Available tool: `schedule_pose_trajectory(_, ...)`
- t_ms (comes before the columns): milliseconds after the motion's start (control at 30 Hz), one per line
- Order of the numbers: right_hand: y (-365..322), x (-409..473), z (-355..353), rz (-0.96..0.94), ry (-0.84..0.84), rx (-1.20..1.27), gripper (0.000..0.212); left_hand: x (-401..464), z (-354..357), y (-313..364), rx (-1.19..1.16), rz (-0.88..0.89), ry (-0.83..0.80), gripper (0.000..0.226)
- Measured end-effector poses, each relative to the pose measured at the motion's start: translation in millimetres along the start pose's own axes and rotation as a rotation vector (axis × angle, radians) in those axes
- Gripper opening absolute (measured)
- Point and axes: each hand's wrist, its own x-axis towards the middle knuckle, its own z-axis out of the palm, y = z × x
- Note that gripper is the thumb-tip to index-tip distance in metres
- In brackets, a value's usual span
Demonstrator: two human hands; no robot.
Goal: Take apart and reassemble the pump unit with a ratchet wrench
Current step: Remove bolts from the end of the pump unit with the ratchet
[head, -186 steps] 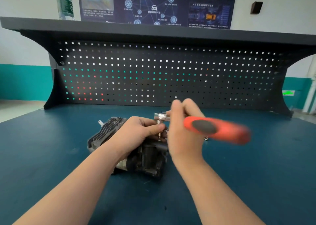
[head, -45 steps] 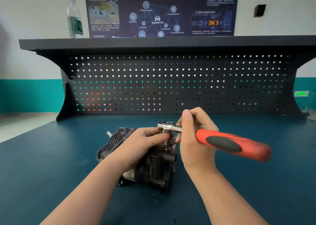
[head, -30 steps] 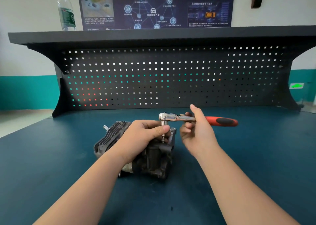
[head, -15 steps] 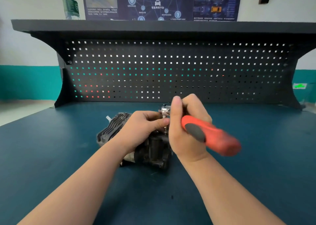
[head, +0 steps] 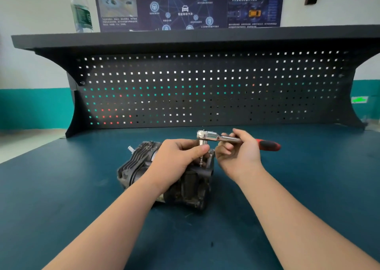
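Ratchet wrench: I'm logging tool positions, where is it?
Head view, centre: the ratchet wrench is in the right hand, its head over the pump unit.

Two bare forearms lead to the left hand (head: 179, 160) and right hand (head: 239, 153): no sleeves, gloves, rings, watch or wristbands behind either grip; nails cut short, plain and unpainted.
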Motion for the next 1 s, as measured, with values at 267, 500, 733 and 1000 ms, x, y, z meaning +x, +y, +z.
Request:
schedule_pose_trajectory(267,6,-19,16,-0.526,0.000,-0.385,0.034,4,-7,-4,0.034,-0.041,-0.044,0.017)
schedule_pose_trajectory(500,25,-55,14,-1.611,-0.383,-1.194,0.041,-2,-7,-1,0.107,0.047,-0.070,0.038)
schedule_pose_trajectory(733,-5,-17,9,-0.196,-0.018,-0.219,0.035,2,-5,-4,0.027,0.027,-0.004,0.015)
schedule_pose_trajectory(1000,-1,-18,12,-0.312,-0.031,-0.406,0.035,6,-7,-4,0.002,-0.055,-0.088,0.018)
